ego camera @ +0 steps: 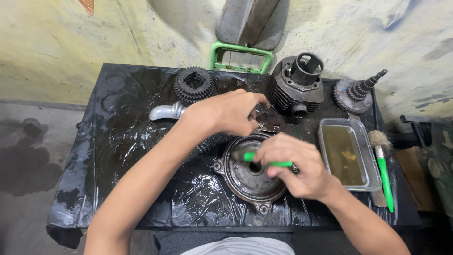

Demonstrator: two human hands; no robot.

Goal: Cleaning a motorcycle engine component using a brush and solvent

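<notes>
cover: round grey engine cover (247, 182), flat on desk (118, 141) centre, wet black plastic under it
right hand: right hand (295, 165) over cover, grip closed on green-handled brush (264, 160)
left hand: left hand (231, 112) just behind cover, fingers curled; contents not visible, cannot tell
behind cover: gear cluster (193, 85), cylinder (297, 85), elbow pipe (165, 112)
right of cover: tray of brown liquid (344, 153), second brush (382, 165)

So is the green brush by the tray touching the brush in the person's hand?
Apart. The head view shows the spare green-handled brush lying right of the clear tray, while the right hand holds its brush over the round cover.
</notes>
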